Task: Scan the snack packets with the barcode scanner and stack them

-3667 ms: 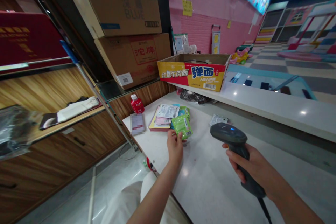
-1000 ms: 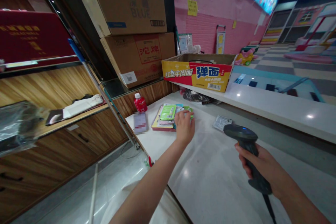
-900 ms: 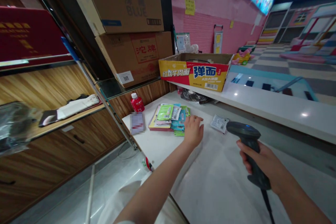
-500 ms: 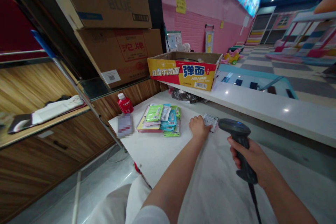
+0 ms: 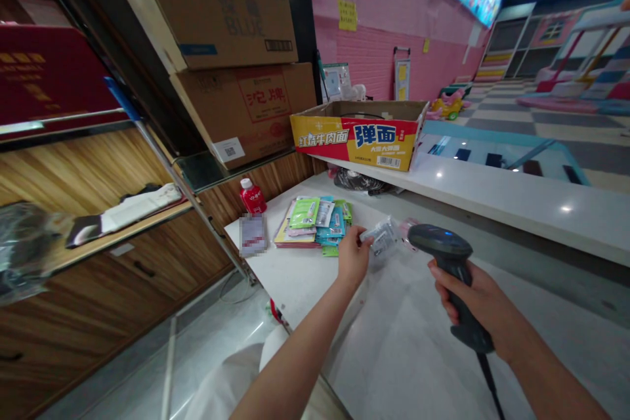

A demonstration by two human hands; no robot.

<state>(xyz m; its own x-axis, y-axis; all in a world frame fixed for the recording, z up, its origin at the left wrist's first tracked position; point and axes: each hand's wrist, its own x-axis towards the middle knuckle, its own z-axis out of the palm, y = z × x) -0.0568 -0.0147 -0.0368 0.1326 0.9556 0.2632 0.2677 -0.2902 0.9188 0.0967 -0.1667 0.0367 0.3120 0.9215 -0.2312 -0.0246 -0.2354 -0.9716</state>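
My left hand pinches a small grey-white packet and holds it up above the white counter, right in front of the scanner head. My right hand is wrapped round the grip of a dark handheld barcode scanner, whose blue light is lit and whose cable runs down toward me. A pile of green, blue and pink packets lies on the counter just left of my left hand.
A red bottle and a blurred card stand at the counter's left corner. A yellow-and-red open carton sits on the raised ledge, with a dark bag under it. Brown cardboard boxes fill shelves on the left.
My left hand left the packet pile, reached right to the lone grey-white packet on the counter, picked it up and brought it before the scanner. My right hand kept hold of the scanner.
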